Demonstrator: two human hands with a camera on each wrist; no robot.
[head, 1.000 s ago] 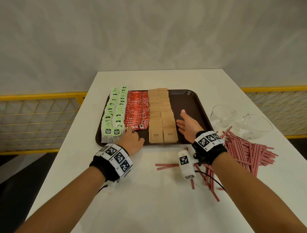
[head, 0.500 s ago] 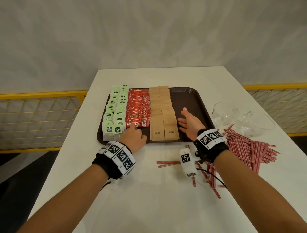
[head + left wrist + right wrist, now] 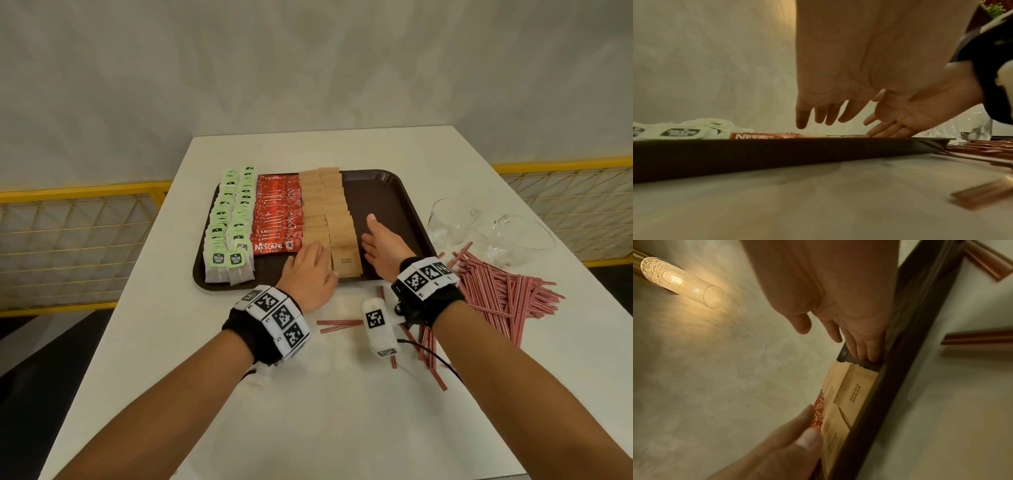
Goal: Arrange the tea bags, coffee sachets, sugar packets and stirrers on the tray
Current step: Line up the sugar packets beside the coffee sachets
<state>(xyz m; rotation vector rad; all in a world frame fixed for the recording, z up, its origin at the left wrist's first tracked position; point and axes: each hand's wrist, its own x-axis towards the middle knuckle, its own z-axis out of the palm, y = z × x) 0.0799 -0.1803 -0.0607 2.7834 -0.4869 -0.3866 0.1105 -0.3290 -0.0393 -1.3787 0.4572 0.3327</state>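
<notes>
A person squares up the brown sugar packets point(image 3: 329, 219) on a dark brown tray point(image 3: 387, 192) at a white bench point(image 3: 308, 394). The left hand point(image 3: 308, 270) lies over the near end of the left sugar column, its fingers loosely extended and closed on nothing. The right hand point(image 3: 383, 248) stands edge-on against the right side of the packets, its grip spread, fingers straight, holding nothing.

The step in hand appears to be the tidying of the sugar rows; 3 of the 4 kinds already sit on the tray. From left to right run 2 columns of green-tagged tea bags point(image 3: 229, 226), 1 block of red Nescafe coffee sachets point(image 3: 277, 219), then 2 columns of sugar packets. Each column overlaps too tightly for an exact count; roughly 10 or more per column seems likely.

The red-striped stirrers point(image 3: 500, 291) remain off the tray, most of them in 1 loose heap on the bench to the right, with a few strays near the right wrist. 2 clear glass cups point(image 3: 452, 219) stand beyond the heap.

The next move likely calls for the right hand to gather the stirrers into a bundle and lay them in the bare strip at the tray's right.
</notes>
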